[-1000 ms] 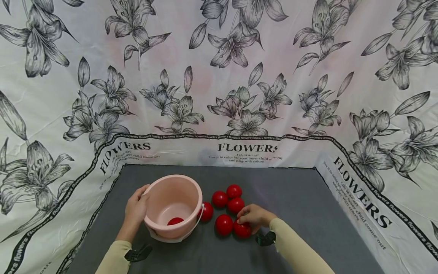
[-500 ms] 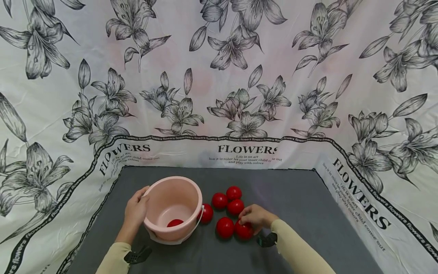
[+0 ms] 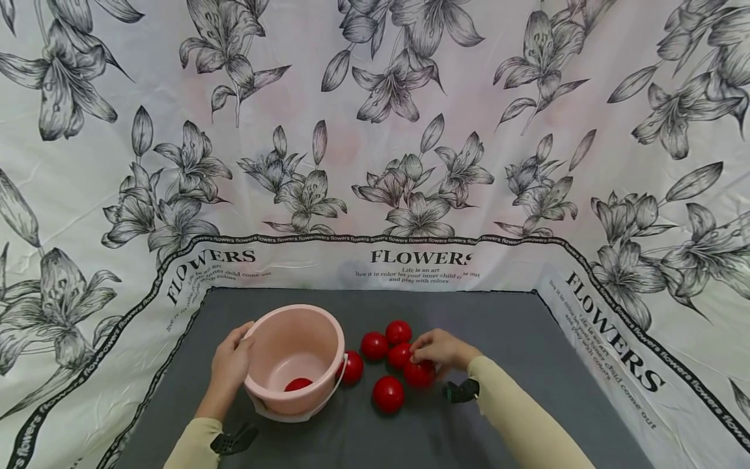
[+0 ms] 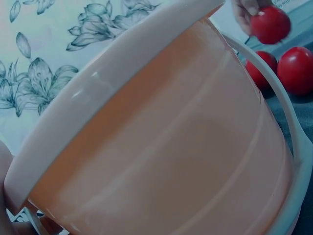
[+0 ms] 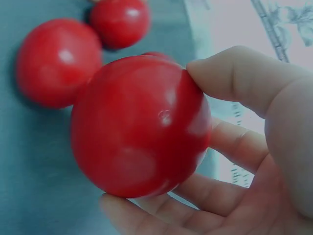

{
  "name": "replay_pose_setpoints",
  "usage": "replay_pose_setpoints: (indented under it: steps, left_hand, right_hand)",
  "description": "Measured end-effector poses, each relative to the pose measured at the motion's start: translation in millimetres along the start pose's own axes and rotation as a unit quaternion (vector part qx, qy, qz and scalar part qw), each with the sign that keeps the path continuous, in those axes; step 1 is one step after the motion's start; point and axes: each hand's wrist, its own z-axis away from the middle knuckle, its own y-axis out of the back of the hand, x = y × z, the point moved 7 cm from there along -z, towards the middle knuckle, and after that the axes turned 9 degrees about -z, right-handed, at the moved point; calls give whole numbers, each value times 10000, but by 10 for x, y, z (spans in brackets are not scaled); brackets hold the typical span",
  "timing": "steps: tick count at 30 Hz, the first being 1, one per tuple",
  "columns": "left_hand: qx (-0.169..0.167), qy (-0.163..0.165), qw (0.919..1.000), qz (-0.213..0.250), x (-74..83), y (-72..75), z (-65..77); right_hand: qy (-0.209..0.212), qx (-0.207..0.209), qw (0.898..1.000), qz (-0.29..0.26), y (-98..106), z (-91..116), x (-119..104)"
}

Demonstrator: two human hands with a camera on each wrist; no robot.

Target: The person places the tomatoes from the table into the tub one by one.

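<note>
red ball gripped by right hand, pink bucket held in left hand

Bucket: smooth plastic, soft sheen — rim glossier | handle: smooth plastic | red balls: smooth, glossy, plastic-looking | table: matt | flower-printed sheet: creased, slight sheen — cloth or plastic unclear | sleeves: matt cloth

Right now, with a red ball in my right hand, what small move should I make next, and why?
I'd probably carry the held red ball left toward the bucket. Your right hand grips the ball, your left hand holds the bucket by its rim, and another red ball lies inside, so that seems the natural place for it.
</note>
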Motion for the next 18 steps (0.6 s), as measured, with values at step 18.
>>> replay_pose_setpoints:
  steps: [18]
  left_hand:
    - [9, -21, 10000, -53, 16, -7, 19]
  right_hand:
    - [843, -375, 9953, 311, -59, -55, -1557]
